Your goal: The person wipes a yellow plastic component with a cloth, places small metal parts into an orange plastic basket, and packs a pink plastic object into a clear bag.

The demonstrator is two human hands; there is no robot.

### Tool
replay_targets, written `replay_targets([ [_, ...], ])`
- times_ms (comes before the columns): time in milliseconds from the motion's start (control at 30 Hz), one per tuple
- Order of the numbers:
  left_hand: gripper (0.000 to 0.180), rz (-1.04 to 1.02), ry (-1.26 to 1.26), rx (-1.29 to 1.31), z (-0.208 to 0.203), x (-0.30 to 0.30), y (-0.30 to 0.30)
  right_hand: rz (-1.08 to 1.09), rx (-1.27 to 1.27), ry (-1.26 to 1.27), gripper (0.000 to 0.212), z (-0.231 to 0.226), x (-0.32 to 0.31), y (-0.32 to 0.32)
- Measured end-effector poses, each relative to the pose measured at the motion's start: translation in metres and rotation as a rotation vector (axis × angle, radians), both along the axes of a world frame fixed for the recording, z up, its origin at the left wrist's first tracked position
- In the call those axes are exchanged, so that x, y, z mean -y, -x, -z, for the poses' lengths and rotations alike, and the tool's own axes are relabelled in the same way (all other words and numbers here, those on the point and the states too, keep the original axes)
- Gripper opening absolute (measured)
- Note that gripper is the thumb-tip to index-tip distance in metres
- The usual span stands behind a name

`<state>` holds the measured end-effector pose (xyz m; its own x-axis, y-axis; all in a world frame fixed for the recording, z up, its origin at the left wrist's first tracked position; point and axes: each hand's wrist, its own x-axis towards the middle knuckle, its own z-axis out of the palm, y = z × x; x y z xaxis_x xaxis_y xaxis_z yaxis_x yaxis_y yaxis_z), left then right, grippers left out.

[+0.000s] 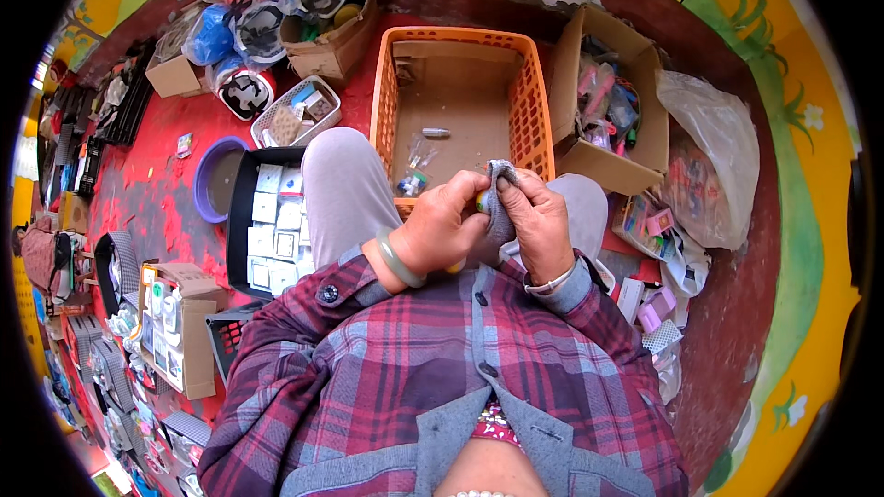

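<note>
My two hands meet over the near edge of an orange plastic basket [545,120]. Between them is a bunched grey cloth [500,212]. My right hand [543,232] pinches the cloth from its right side. My left hand [437,228] is closed at the cloth's left side, its fingers curled around a small yellow-green thing [482,202] that is mostly hidden. Inside the basket lie a small silver cylinder [436,132] and a little clear packet with blue and green pieces [412,184].
To the basket's right stands an open cardboard box [608,164] of mixed goods, beside a clear plastic bag [714,147]. At left are a black tray [238,221] of white boxes, a purple basin [204,186] and a white basket [322,90]. Helmets [247,92] lie farther back.
</note>
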<state>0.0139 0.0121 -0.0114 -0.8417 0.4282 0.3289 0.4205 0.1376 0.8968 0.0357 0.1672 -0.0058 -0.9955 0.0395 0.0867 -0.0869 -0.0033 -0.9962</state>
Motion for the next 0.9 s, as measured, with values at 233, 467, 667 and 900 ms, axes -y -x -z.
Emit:
replay_targets([
  [233,0.036,0.084,-0.079,-0.035,-0.005,-0.001,0.0,-0.101,0.359,0.564,0.029,-0.008,-0.011,0.001],
  [467,0.037,0.102,0.084,-0.192,-0.011,0.003,0.005,-0.073,0.184,0.156,0.032,-0.004,-0.007,-0.002],
  [667,0.035,0.151,0.012,-0.22,-0.012,-0.001,0.002,-0.094,0.467,0.695,0.034,-0.006,-0.023,-0.001],
  [900,0.045,0.344,-0.02,-0.497,-0.026,-0.028,0.025,-0.143,0.317,0.612,0.025,-0.026,-0.058,-0.023],
])
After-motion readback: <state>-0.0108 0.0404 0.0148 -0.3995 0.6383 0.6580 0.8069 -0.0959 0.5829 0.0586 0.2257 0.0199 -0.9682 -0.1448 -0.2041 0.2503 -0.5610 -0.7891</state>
